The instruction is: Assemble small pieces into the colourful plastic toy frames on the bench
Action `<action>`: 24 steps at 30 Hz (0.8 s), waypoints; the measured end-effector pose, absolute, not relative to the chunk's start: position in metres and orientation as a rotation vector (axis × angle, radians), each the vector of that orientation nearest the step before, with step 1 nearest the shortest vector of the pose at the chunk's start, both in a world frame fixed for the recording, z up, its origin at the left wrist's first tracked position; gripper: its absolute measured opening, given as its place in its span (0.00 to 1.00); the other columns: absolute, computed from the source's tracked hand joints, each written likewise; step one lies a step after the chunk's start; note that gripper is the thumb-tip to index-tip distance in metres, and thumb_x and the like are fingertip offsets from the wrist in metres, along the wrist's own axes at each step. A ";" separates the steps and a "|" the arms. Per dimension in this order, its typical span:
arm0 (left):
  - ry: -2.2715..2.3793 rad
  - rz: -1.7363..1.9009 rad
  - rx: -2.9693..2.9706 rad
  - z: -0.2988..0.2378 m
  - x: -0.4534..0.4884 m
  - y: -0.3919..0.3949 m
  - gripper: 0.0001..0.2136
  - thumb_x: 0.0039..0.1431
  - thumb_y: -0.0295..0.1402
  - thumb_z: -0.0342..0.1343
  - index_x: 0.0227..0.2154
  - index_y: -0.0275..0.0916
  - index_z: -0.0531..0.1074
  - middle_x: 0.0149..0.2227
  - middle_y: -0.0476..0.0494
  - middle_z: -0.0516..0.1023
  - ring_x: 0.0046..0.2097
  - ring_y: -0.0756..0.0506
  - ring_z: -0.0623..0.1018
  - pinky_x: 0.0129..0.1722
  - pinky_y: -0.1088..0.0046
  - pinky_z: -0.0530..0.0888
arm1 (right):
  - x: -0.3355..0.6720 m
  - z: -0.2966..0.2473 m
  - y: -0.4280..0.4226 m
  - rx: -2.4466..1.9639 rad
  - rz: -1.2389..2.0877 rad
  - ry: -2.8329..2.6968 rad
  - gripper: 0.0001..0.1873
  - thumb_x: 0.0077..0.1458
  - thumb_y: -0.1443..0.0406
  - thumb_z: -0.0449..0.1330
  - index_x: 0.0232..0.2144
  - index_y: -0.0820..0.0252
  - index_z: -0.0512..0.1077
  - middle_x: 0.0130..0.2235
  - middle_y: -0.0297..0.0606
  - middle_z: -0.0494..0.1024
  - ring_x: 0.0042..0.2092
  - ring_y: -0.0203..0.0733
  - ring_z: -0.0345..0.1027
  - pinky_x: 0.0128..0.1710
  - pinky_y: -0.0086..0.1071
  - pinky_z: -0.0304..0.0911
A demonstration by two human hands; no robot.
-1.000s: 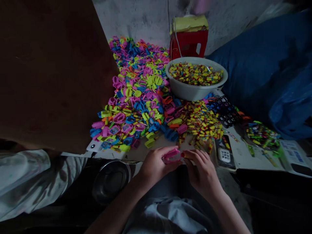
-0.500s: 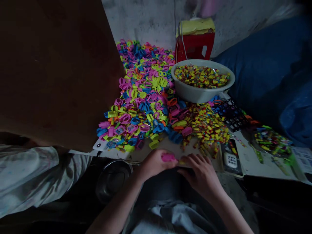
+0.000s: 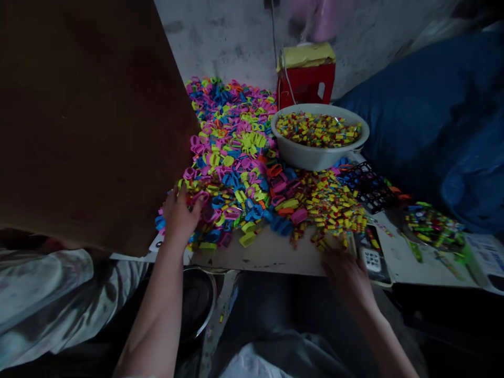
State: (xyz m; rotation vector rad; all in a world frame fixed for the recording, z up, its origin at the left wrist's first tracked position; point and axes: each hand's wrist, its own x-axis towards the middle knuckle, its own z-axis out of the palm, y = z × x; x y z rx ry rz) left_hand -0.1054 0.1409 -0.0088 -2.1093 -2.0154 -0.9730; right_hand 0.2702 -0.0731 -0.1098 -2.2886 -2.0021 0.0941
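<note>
My left hand [image 3: 181, 216] reaches over the near left part of a heap of plastic pieces [image 3: 236, 168] in pink, blue, yellow and orange, many of them open-framed. Its fingers are spread among the pieces and no piece is gripped. My right hand [image 3: 347, 274] is at the table's front edge, just below a spread of small yellow-and-red wrapped pieces [image 3: 334, 205] that look like candies. The fingertips of that hand are dark and blurred, so whether they pinch anything is hidden.
A white basin [image 3: 321, 157] full of yellow-and-red pieces stands behind. A black lattice tray [image 3: 366, 184], a phone-like object [image 3: 372, 260] and a bowl of wrapped pieces [image 3: 435, 226] lie right. A large brown box [image 3: 94, 126] blocks the left; a person's sleeve [image 3: 43, 294] shows below it.
My hands were together at the table edge with a pink piece in the left. They have parted: the left went left onto the heap without that piece, the right moved right.
</note>
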 end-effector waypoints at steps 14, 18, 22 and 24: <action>-1.950 -0.168 -2.621 -0.069 -0.008 0.089 0.14 0.61 0.31 0.52 0.47 0.35 0.77 0.48 0.30 0.77 0.54 0.32 0.72 0.52 0.53 0.69 | 0.269 -0.125 -0.050 -2.337 -0.078 -1.895 0.12 0.61 0.62 0.53 0.42 0.60 0.73 0.45 0.52 0.76 0.46 0.58 0.71 0.39 0.46 0.66; -1.955 -0.132 -2.556 -0.058 -0.003 0.081 0.15 0.60 0.30 0.53 0.49 0.36 0.75 0.53 0.31 0.73 0.57 0.32 0.68 0.53 0.53 0.67 | 0.268 -0.128 -0.048 -2.171 -0.006 -1.856 0.10 0.60 0.63 0.53 0.38 0.61 0.72 0.45 0.51 0.77 0.45 0.54 0.72 0.40 0.45 0.66; -1.760 -0.241 -2.707 -0.059 0.019 0.082 0.21 0.63 0.31 0.50 0.59 0.42 0.66 0.58 0.36 0.69 0.58 0.35 0.66 0.55 0.55 0.65 | 0.260 -0.130 -0.051 -1.969 0.146 -1.667 0.11 0.62 0.62 0.50 0.40 0.61 0.69 0.35 0.45 0.79 0.34 0.48 0.74 0.33 0.38 0.67; -1.667 -0.283 -2.802 -0.063 0.030 0.091 0.21 0.64 0.29 0.48 0.60 0.44 0.66 0.60 0.37 0.67 0.58 0.36 0.65 0.56 0.53 0.64 | 0.252 -0.128 -0.054 -1.885 0.248 -1.606 0.14 0.63 0.62 0.49 0.47 0.63 0.67 0.36 0.46 0.80 0.35 0.48 0.76 0.33 0.37 0.68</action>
